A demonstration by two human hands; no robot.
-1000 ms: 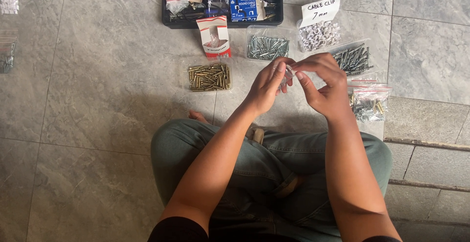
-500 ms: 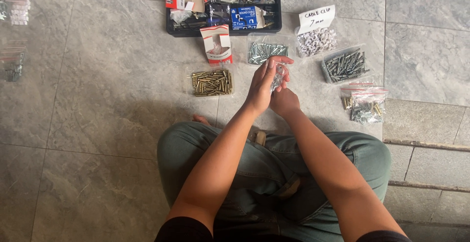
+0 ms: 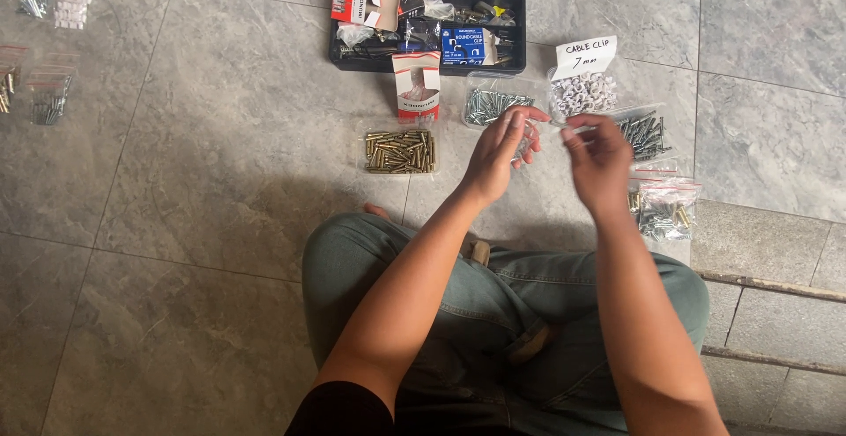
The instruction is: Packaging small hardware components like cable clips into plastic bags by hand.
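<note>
Clear plastic, a small zip bag [image 3: 539,133], is stretched between the two hands above the grey tiled floor [image 3: 211,189], and what it contains is too small to tell. The left hand [image 3: 498,152] pinches its left end with the fingers closed on the film; the right hand [image 3: 599,156] grips the right end, thumb and fingers pressed together on it. So the bag lies at the fingertips of both hands, held level in the gap between them, over the person's crossed legs in jeans [image 3: 493,313].

To handle it well, as I judge it, the pinch should stay near the top edge of the bag, the pull even on both sides, and the opening kept upward so nothing spills.

Just beyond the hands lie a bag of silver screws [image 3: 490,104], a bag of white cable clips [image 3: 582,92] and a bag of dark nails [image 3: 645,133]. A pack of brass-coloured anchors [image 3: 401,151] lies to the left, and a black tray [image 3: 520,26] of small boxes stands farther off, toward the floor's far edge.
</note>
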